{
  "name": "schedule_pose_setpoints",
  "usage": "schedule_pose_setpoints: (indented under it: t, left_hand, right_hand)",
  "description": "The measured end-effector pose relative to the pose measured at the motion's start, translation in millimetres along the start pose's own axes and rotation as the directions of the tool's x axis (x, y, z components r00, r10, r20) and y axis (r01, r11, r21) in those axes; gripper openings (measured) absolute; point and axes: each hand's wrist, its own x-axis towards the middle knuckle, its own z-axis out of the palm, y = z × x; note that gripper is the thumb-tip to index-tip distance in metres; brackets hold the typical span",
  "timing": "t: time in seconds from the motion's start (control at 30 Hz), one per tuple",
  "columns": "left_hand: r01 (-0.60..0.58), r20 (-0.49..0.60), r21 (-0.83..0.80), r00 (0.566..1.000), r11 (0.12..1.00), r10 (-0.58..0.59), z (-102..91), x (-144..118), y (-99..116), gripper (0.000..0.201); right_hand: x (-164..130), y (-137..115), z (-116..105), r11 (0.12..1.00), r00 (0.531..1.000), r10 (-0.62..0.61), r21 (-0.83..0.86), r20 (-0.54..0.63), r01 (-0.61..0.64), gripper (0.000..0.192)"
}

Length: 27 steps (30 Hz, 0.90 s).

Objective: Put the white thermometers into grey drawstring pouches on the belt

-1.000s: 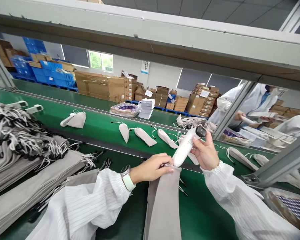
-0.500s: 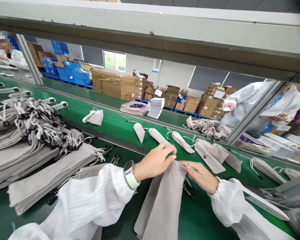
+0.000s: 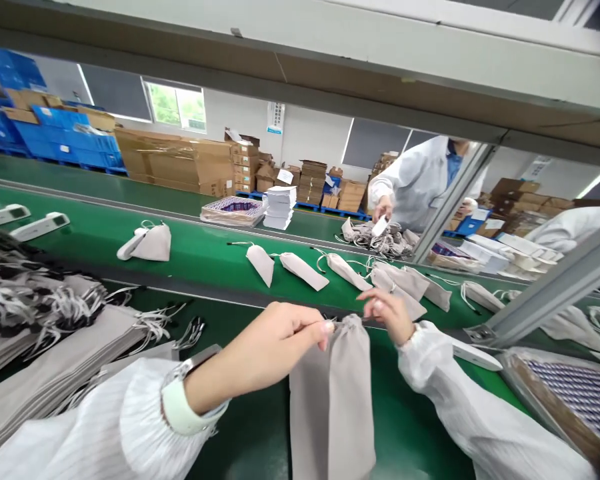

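While your left hand (image 3: 280, 333) and right hand (image 3: 387, 313) pinched the pouch (image 3: 333, 393) cords shut, uneven pull risked snagging the mouth.

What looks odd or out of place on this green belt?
One grey pouch on the belt lies with a white device poking out of its mouth, while the other pouches downstream look closed. Otherwise nothing looks spilled or damaged.

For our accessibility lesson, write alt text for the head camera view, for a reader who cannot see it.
Two white-sleeved hands, left and right, pinch the gathered top of a grey drawstring pouch hanging over a green conveyor belt. More filled pouches lie on the belt.
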Motion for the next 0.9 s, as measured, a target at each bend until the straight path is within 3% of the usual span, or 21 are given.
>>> schedule_pose_setpoints:
  t: [0.07,0.13,0.2,0.23,0.27,0.3,0.37,0.4,0.47,0.53,0.63,0.73,0.83,0.9]
  left_hand:
    - [-0.057,-0.064,-0.021,0.996,0.998,0.055,6.6,2.5,-0.9,0.032]
    - [-0.126,-0.087,-0.012,0.988,0.992,0.124,12.9,7.4,-4.3,0.033]
    - [-0.176,-0.097,0.042,0.979,0.983,0.18,18.1,13.6,-11.1,0.034]
    - [-0.184,-0.126,0.082,0.973,0.979,0.194,20.5,17.1,-16.5,0.033]
    - [-0.179,-0.159,0.129,0.967,0.975,0.199,23.1,20.7,-23.5,0.031]
    - [-0.162,-0.182,0.18,0.964,0.97,0.194,26.0,24.5,-32.1,0.03]
    - [-0.097,-0.158,0.293,0.976,0.951,0.149,33.5,32.0,-52.5,0.032]
    - [-0.071,-0.089,0.353,0.99,0.933,0.109,37.8,35.4,-62.8,0.033]
    - [-0.043,0.007,0.437,0.999,0.899,0.044,45.4,40.6,-79.7,0.031]
    - [-0.032,0.016,0.475,0.999,0.879,0.028,49.4,42.5,-88.0,0.026]
    - [-0.026,-0.005,0.49,0.999,0.871,0.032,48.3,40.3,-86.5,0.021]
    - [-0.036,-0.007,0.514,0.999,0.857,0.046,44.9,38.9,-80.4,0.012]
    - [-0.033,0.01,0.545,0.999,0.838,0.032,42.4,40.7,-77.7,0.002]
    - [-0.03,0.039,0.574,0.999,0.818,0.008,40.3,41.0,-75.6,0.009]
  right_hand:
    - [-16.4,-18.7,30.7,0.992,0.975,-0.102,0.089,0.199,0.086,0.05]
    - [-27.7,-35.4,60.0,0.979,0.939,-0.178,0.149,0.295,0.139,0.068]
    - [-24.0,-42.7,73.0,0.981,0.965,-0.141,0.163,0.223,0.106,0.059]
    - [-15.0,-41.7,70.9,0.989,0.99,-0.083,0.129,0.116,0.068,0.053]
    - [-1.7,-37.8,63.5,0.995,1.0,-0.021,0.094,-0.021,0.023,0.05]
    - [15.0,-31.6,52.1,0.998,0.978,0.054,-0.001,-0.202,-0.055,0.051]
    - [52.2,-15.3,24.8,0.979,0.912,0.11,-0.114,-0.395,-0.167,0.063]
    - [69.2,-6.8,12.7,0.901,0.888,0.176,-0.294,-0.425,-0.319,0.065]
    - [93.7,7.8,-2.8,0.833,0.883,0.222,-0.39,-0.415,-0.393,0.061]
    - [101.2,16.9,-8.0,0.794,0.895,0.233,-0.456,-0.381,-0.402,0.049]
    - [82.9,19.0,-16.1,0.737,0.904,0.17,-0.558,-0.392,-0.381,0.038]
    - [45.6,13.2,-42.7,0.639,0.881,0.12,-0.643,-0.458,-0.422,0.037]
    - [10.8,7.3,-68.0,0.472,0.841,0.201,-0.702,-0.502,-0.533,0.039]
    - [-7.8,6.6,-68.9,0.384,0.819,0.302,-0.725,-0.487,-0.572,0.048]
